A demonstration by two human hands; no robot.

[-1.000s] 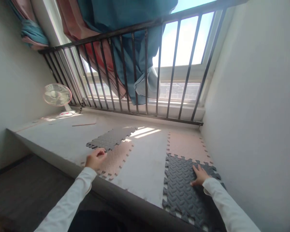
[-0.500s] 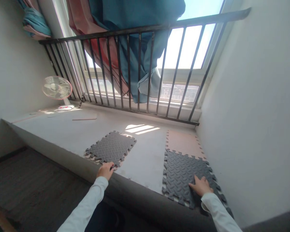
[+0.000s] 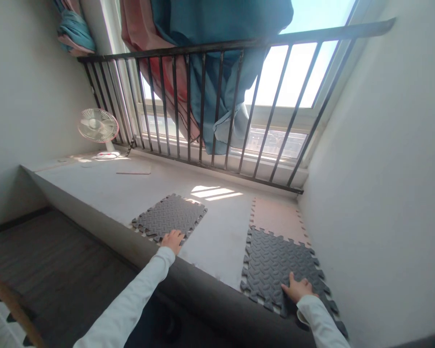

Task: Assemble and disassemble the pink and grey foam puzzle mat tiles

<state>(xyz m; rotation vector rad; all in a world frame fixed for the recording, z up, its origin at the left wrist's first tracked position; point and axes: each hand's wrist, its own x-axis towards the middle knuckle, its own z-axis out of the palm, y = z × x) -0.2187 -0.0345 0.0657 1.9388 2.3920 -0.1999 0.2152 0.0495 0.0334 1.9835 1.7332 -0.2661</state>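
My left hand [image 3: 172,240] is at the near right corner of a grey foam mat tile [image 3: 172,215] with interlocking edges, its fingers closed over that corner. Part of the corner is hidden under the hand. On the right, a darker grey foam mat tile [image 3: 268,261] lies at the front edge of the white ledge. My right hand [image 3: 297,288] rests on its surface, fingers spread. Beyond this tile, a pale pink foam mat tile [image 3: 275,216] lies against it, edge to edge, near the right wall.
The raised white ledge [image 3: 217,251] drops to a dark floor [image 3: 76,270] at its front. A small fan [image 3: 98,126] stands at the far left. Behind run black railings [image 3: 217,166] and a curtain [image 3: 217,87]. A white wall [image 3: 377,169] bounds the right.
The camera view has shifted slightly. My left hand has moved a little further over the grey tile's corner, and that tile looks flatter. My right hand stays on the darker tile.
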